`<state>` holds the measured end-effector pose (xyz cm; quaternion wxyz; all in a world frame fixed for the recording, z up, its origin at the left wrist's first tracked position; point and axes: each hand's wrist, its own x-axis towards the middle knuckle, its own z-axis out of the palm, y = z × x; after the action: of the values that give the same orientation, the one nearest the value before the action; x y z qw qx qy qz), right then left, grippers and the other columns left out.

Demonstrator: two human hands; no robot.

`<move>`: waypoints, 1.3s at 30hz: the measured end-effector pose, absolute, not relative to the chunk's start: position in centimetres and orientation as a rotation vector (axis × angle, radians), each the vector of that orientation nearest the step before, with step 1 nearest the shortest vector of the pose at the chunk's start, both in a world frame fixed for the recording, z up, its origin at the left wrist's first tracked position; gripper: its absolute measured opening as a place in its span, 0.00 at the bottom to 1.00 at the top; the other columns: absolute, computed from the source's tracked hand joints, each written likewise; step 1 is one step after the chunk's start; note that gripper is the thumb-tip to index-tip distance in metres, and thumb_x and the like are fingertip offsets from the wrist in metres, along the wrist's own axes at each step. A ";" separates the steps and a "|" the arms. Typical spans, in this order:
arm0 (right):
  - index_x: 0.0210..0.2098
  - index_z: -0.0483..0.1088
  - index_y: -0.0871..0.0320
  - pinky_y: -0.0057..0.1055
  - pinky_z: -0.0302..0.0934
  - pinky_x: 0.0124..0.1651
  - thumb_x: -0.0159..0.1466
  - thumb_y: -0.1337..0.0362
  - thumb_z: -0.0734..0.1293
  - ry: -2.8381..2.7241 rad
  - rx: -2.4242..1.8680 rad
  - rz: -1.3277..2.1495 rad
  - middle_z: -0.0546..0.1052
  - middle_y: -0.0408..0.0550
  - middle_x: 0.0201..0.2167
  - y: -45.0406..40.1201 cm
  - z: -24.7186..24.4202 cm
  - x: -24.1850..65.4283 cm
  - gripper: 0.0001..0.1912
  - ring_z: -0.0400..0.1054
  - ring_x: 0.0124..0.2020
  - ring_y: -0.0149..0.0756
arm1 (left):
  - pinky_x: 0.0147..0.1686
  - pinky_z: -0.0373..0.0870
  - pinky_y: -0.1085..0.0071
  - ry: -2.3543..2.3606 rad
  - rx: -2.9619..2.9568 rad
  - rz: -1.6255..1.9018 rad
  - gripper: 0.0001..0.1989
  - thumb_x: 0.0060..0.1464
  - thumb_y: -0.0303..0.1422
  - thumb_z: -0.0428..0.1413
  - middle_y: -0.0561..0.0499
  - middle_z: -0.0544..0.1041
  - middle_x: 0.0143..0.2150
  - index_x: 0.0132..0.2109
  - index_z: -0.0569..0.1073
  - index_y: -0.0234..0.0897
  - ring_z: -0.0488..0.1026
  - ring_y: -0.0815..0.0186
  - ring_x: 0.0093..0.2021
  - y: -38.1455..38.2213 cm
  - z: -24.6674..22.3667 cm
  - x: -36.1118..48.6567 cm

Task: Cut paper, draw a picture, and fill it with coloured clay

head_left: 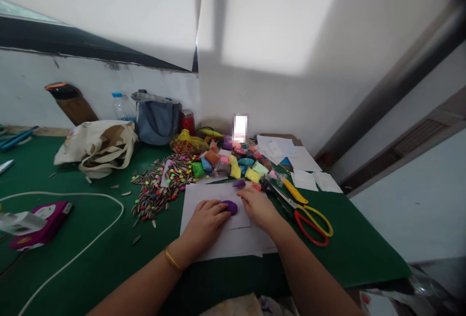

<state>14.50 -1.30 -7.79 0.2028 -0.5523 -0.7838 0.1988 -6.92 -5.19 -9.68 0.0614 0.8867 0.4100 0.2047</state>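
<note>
A flat, round piece of purple modelling clay [230, 207] lies on white paper [192, 194] in front of me. My left hand [206, 224] rests flat on the paper, fingers stretched out, their tips touching the clay's left edge. To the right of the clay, my right hand [257, 207] has its thumb and fingers drawn together in a pinch; whatever they hold, if anything, is too small to name. Just beyond those fingertips is a smaller purple piece [238, 183], perhaps in its wrapper.
Bagged coloured clay [236, 170] is heaped behind the paper. Striped seeds [156, 192] with coloured beads spread to the left. Large scissors [313, 226] and a yellow-handled cutter [295, 191] lie right. A white cable [105, 228] curves across the green tabletop [349, 238].
</note>
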 end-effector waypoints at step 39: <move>0.61 0.64 0.59 0.34 0.58 0.45 0.67 0.67 0.59 -2.550 -1.476 0.125 0.72 0.53 0.41 -7.2 -9.7 14.1 0.23 0.63 0.40 0.40 | 0.64 0.49 0.48 1.271 2.537 0.647 0.22 0.53 0.27 0.57 0.47 0.73 0.57 0.56 0.71 0.45 0.66 0.56 0.58 -5.0 -9.8 -7.3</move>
<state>14.09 -7.22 -9.69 0.0959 -0.4983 -0.8607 0.0423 -7.32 -4.96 -9.82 0.1152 0.8659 0.4338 0.2209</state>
